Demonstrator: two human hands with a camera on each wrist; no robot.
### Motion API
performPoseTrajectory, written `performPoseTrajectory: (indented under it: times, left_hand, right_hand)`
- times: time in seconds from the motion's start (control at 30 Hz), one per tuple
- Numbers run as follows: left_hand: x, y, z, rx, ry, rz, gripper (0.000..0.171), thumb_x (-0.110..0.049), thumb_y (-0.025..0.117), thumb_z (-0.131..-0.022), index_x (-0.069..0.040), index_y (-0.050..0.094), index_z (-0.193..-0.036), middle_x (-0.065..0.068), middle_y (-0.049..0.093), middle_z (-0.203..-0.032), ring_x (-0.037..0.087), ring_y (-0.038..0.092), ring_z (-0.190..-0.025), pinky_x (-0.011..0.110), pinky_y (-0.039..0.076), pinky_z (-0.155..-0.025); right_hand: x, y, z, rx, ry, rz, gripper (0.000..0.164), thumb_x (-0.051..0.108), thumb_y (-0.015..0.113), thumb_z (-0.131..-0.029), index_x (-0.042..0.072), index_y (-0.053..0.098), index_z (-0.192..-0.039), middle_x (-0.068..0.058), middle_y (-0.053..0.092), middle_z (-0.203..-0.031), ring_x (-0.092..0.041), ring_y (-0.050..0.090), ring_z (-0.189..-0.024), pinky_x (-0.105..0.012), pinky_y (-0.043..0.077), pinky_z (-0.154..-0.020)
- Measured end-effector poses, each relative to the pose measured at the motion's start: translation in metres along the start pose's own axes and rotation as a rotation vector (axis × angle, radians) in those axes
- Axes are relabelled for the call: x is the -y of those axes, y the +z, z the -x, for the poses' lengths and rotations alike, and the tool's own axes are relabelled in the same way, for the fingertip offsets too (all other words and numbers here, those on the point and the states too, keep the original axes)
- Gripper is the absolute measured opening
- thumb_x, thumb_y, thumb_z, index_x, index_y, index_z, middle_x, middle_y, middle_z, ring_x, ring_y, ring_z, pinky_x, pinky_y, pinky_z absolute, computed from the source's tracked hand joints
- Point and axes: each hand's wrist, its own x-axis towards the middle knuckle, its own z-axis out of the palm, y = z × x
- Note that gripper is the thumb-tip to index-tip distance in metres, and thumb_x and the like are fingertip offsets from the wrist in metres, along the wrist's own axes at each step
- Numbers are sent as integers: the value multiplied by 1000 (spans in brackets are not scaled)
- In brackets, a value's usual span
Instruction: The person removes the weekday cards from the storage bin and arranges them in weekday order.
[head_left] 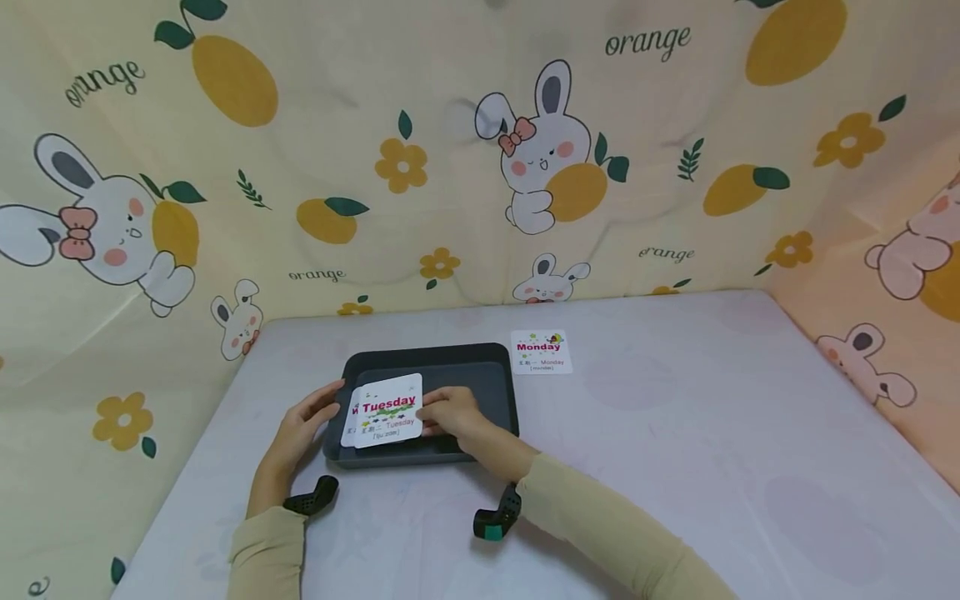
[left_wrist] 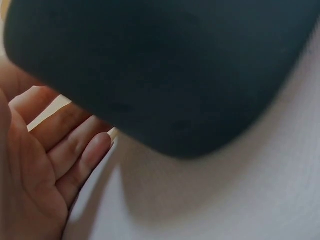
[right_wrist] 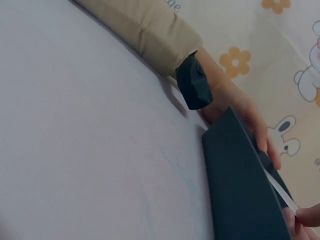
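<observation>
A dark grey rectangular tray (head_left: 491, 392) lies on the table, with white word cards in its left part. On top is a card printed "Tuesday" (head_left: 388, 408), its right edge pinched between the thumb and fingers of my right hand (head_left: 459, 414). Another card (head_left: 348, 429) shows partly from beneath it on the left. My left hand (head_left: 295, 433) grips the tray's left rim; the right wrist view shows its fingers (right_wrist: 261, 132) over the edge. In the left wrist view the tray's dark side (left_wrist: 165, 85) hides the fingertips.
A "Monday" card (head_left: 542, 352) lies flat on the white tabletop (head_left: 675, 433), just beyond the tray's right back corner. A patterned cloth wall (head_left: 465, 167) with rabbits and oranges encloses the back and sides. Each wrist wears a black device (head_left: 311, 497).
</observation>
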Motion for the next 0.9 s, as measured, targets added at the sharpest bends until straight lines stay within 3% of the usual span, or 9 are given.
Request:
performPoseTrajectory:
  times: [0.6, 0.9]
  left_hand:
    - [-4, 0, 0, 1, -10, -3, 50, -26, 49, -100, -15, 38, -148, 10, 32, -159, 32, 26, -149, 56, 18, -123]
    - [-1, 0, 0, 2, 19, -7, 49, -23, 49, -100, -12, 39, -147, 13, 33, -158, 33, 28, -147, 56, 20, -122]
  right_hand:
    - [9, -30, 7, 27, -61, 73, 24, 4, 67, -84, -3, 66, -107, -17, 71, -99, -10, 62, -64, -16, 55, -57]
    - [16, -45, 12, 6, -85, 62, 24, 3, 67, -84, -4, 65, -107, -11, 73, -89, -10, 59, -62, -19, 56, -58]
